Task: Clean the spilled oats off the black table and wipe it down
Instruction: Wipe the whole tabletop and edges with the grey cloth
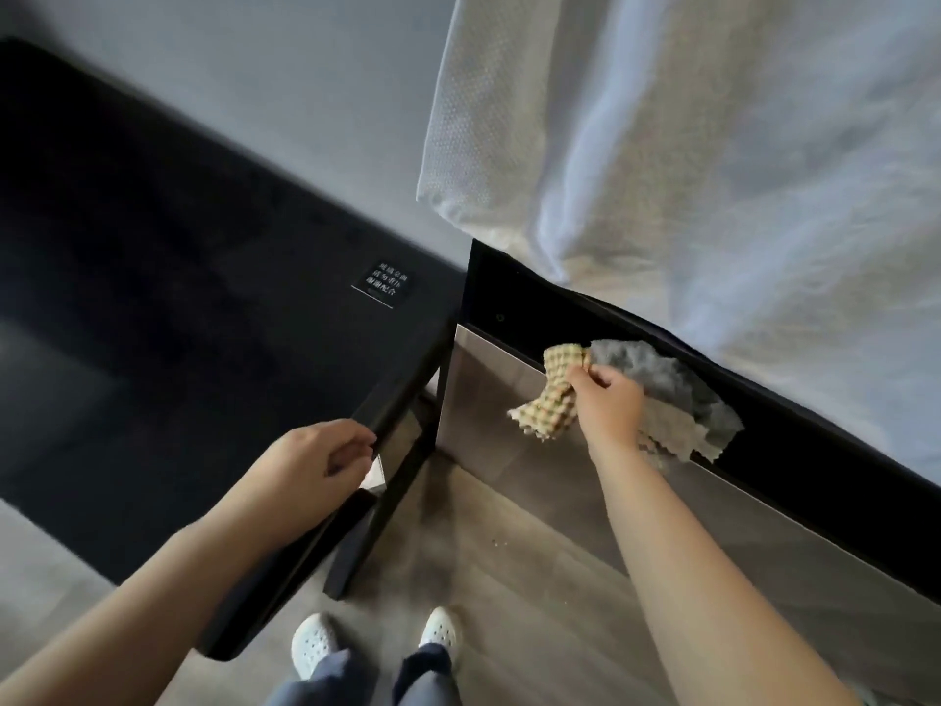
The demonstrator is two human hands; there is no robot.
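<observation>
The right hand (608,400) is pinched shut on a bunched cleaning cloth (552,394) (checked yellow on one face, grey on the other), held out over the floor to the right of the table, near the dark bed frame (794,445). The left hand (315,463) curls loosely around the near right edge of the black table (168,318); whether it holds anything else I cannot tell. The tabletop looks clear of oats, while a few pale flecks (499,542), probably oats, lie on the wooden floor (509,578) between table leg and bed. This reads as shaking out the cloth. Next, it likely needs bringing back left to wipe the top.
</observation>
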